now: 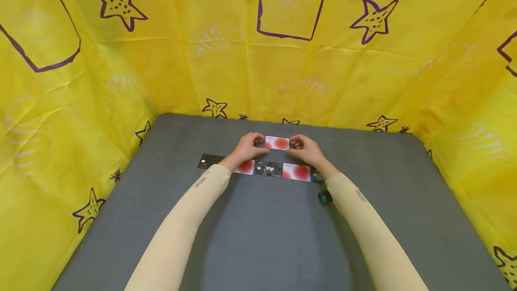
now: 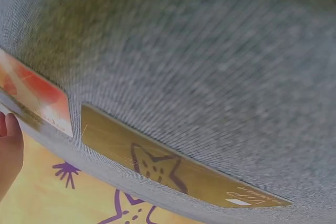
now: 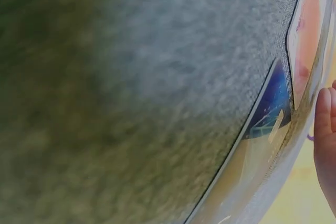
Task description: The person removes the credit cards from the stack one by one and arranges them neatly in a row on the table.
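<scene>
A white card with red circles (image 1: 277,143) is between my two hands, beyond a row of cards. My left hand (image 1: 247,147) holds its left end with fingers and thumb. At its right end, my right hand (image 1: 308,149) grips it the same way. The row has a black VIP card (image 1: 209,160), a red-and-white card (image 1: 245,167) partly behind the left wrist, a dark Vip card (image 1: 269,169), another red-and-white card (image 1: 296,172) and a blue card (image 3: 273,103), mostly hidden by the right wrist in the head view.
A small dark object with a green face (image 1: 324,197) lies beside the right forearm. Everything rests on a grey cloth-covered table (image 1: 266,237). Yellow curtains (image 1: 250,66) printed with purple starfish hang around its back and sides.
</scene>
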### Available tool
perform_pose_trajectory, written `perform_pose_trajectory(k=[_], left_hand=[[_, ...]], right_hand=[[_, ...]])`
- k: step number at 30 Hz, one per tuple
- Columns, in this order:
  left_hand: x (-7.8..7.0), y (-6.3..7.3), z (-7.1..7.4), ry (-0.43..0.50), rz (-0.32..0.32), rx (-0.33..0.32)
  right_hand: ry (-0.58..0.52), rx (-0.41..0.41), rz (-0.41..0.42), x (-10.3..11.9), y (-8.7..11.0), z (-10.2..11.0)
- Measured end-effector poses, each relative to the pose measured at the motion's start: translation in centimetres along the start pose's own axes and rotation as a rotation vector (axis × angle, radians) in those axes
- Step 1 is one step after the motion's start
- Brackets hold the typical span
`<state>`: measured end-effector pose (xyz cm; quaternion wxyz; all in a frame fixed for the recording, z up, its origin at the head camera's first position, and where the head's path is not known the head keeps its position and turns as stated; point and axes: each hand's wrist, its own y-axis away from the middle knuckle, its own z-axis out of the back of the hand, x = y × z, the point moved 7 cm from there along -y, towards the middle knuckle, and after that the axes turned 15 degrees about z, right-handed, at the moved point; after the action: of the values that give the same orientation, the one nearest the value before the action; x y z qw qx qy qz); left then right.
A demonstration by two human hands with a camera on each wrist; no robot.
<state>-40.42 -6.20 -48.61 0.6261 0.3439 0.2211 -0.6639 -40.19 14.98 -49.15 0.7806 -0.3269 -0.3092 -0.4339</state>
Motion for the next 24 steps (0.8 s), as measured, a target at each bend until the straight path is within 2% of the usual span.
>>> perform_pose_trajectory(k=[11, 16, 24], left_hand=[[-0.1, -1.3, 0.0, -0.059, 0.017, 0.01], [-0.4, -1.5, -0.4, -0.11, -0.002, 0.02], [-0.5, -1.8, -0.6, -0.195, -0.003, 0.052]], right_hand=[[0.052, 0.004, 0.022, -0.3, -0.7, -0.3], [0.056, 0.008, 0.003, -0.3, -0.8, -0.1], [0.127, 0.074, -0.02, -0.7, -1.3, -0.4]])
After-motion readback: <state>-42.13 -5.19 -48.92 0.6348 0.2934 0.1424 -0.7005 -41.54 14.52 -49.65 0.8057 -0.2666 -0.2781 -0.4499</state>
